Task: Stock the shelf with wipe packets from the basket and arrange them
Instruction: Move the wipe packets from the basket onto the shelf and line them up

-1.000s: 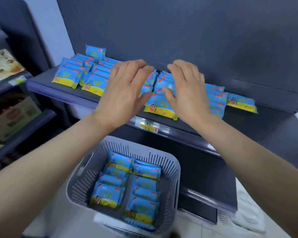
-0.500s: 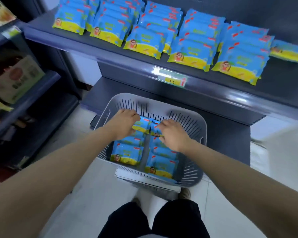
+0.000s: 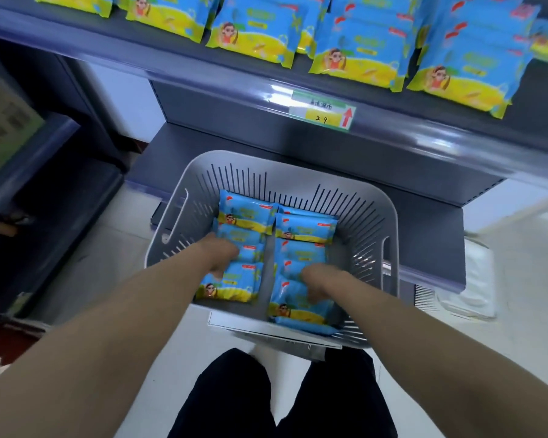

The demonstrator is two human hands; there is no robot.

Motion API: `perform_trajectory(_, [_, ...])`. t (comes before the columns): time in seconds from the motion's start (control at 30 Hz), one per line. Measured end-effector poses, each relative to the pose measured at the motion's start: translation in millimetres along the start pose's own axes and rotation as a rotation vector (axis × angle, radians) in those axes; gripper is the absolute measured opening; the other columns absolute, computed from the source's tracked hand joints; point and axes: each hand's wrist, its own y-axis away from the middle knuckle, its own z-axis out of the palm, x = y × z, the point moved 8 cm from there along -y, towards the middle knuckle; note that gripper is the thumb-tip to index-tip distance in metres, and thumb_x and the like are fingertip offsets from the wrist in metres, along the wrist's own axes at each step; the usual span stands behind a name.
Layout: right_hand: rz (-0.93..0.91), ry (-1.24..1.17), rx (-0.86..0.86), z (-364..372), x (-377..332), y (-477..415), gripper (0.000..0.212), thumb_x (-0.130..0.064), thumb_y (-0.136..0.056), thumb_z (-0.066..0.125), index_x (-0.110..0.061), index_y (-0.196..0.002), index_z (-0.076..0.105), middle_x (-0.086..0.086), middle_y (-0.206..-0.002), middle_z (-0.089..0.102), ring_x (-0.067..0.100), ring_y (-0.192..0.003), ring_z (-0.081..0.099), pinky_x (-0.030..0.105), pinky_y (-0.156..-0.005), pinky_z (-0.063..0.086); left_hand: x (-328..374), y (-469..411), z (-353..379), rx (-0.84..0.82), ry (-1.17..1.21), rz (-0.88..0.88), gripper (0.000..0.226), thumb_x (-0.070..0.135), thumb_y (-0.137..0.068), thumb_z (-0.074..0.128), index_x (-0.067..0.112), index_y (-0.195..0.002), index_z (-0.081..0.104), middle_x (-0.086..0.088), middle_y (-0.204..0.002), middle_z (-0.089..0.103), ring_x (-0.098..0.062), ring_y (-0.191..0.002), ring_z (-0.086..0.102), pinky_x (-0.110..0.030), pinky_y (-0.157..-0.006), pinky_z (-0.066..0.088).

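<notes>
Wipe packets [image 3: 304, 229] in basket [image 3: 366, 216] under left hand [image 3: 222, 251], right hand [image 3: 317, 277]

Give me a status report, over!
Left hand and right hand down in the basket, on packets; grip unseen. Two rows of packets in there. Nothing blocking the way up to the shelf.

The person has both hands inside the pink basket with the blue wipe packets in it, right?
Not quite: the basket is grey, not pink, as the head view shows. The rest is right: the left hand and the right hand are both down inside it, among the blue wipe packets.
</notes>
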Motion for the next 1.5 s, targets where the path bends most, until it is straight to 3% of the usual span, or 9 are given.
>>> perform_trajectory(0.2, [-0.033, -0.089, 0.018, -15, 5, 5, 0.036, -0.021, -0.086, 0.063, -0.006, -0.119, 0.056, 0.011, -0.119, 0.059, 0.028, -0.104, 0.057, 0.034, -0.082, 0.048, 4, -5, 3, -0.094, 0.021, -0.004, 0.049, 0.021, -0.081, 0.07, 0.007, -0.124, 0.054, -0.008, -0.124, 0.058, -0.027, -0.113, 0.055, -0.039, -0.09, 0.045])
perform_trajectory(0.3, [-0.051, -0.189, 0.114, -50, 16, 27, 0.025, -0.012, -0.088, 0.056, -0.009, -0.112, 0.052, 0.01, -0.111, 0.056, 0.023, -0.09, 0.05, 0.029, -0.072, 0.041, 6, 3, -10, -0.059, 0.12, 0.018, 0.039, 0.01, -0.081, 0.067, 0.002, -0.117, 0.055, -0.014, -0.12, 0.06, -0.03, -0.108, 0.057, -0.039, -0.086, 0.047])
perform_trajectory(0.5, [-0.004, -0.235, 0.372, -141, 56, 113, 0.032, -0.006, -0.087, 0.047, -0.011, -0.118, 0.051, 0.012, -0.121, 0.056, 0.03, -0.098, 0.053, 0.029, -0.072, 0.038, 3, 45, -107, 0.137, 0.15, 0.068, 0.024, 0.013, -0.082, 0.06, 0.002, -0.104, 0.06, -0.013, -0.111, 0.061, -0.03, -0.101, 0.058, -0.035, -0.079, 0.047])
perform_trajectory(0.67, [0.081, -0.213, 0.603, -213, 112, 211, 0.015, -0.01, -0.086, 0.052, -0.016, -0.1, 0.054, 0.004, -0.096, 0.053, 0.024, -0.084, 0.048, 0.032, -0.061, 0.036, 10, 101, -223, 0.373, 0.172, 0.111, 0.022, 0.017, -0.082, 0.059, 0.007, -0.102, 0.06, -0.006, -0.097, 0.057, -0.026, -0.09, 0.054, -0.031, -0.073, 0.04])
perform_trajectory(0.8, [0.146, -0.188, 0.753, -247, 173, 284, 0.026, -0.013, -0.082, 0.057, -0.018, -0.108, 0.059, 0.008, -0.109, 0.059, 0.026, -0.1, 0.053, 0.032, -0.075, 0.04, 29, 144, -309, 0.551, 0.165, 0.14, 0.017, 0.023, -0.084, 0.062, 0.007, -0.089, 0.059, -0.001, -0.071, 0.046, -0.02, -0.068, 0.042, -0.028, -0.056, 0.031])
perform_trajectory(1.0, [0.364, -0.245, 0.873, -255, 293, 359, 0.031, -0.015, -0.085, 0.057, -0.018, -0.116, 0.059, 0.01, -0.116, 0.059, 0.029, -0.099, 0.054, 0.027, -0.074, 0.039, 68, 167, -411, 0.801, 0.209, 0.195, 0.017, 0.022, -0.08, 0.065, 0.011, -0.092, 0.064, -0.003, -0.087, 0.062, -0.021, -0.078, 0.053, -0.03, -0.069, 0.043])
perform_trajectory(1.2, [0.474, -0.401, 0.92, -235, 408, 347, 0.028, -0.013, -0.084, 0.058, -0.015, -0.112, 0.059, 0.011, -0.11, 0.062, 0.026, -0.087, 0.051, 0.032, -0.072, 0.045, 115, 152, -483, 0.923, 0.266, 0.238, 0.014, 0.021, -0.082, 0.064, 0.013, -0.093, 0.063, -0.004, -0.092, 0.065, -0.019, -0.079, 0.05, -0.029, -0.07, 0.042])
perform_trajectory(1.3, [0.439, -0.448, 0.893, -227, 442, 324, 0.031, -0.015, -0.085, 0.064, -0.012, -0.115, 0.059, 0.012, -0.116, 0.06, 0.027, -0.095, 0.054, 0.029, -0.076, 0.042, 139, 138, -507, 0.927, 0.268, 0.262, 0.017, 0.024, -0.083, 0.064, 0.015, -0.098, 0.066, 0.004, -0.088, 0.061, -0.014, -0.079, 0.047, -0.024, -0.068, 0.035])
perform_trajectory(1.5, [0.307, -0.524, 0.87, -229, 483, 280, 0.038, -0.016, -0.084, 0.068, -0.009, -0.121, 0.058, 0.009, -0.125, 0.057, 0.027, -0.115, 0.052, 0.03, -0.09, 0.04, 172, 107, -540, 0.884, 0.336, 0.283, 0.016, 0.022, -0.082, 0.066, 0.016, -0.097, 0.067, 0.001, -0.09, 0.065, -0.016, -0.079, 0.051, -0.025, -0.069, 0.039])
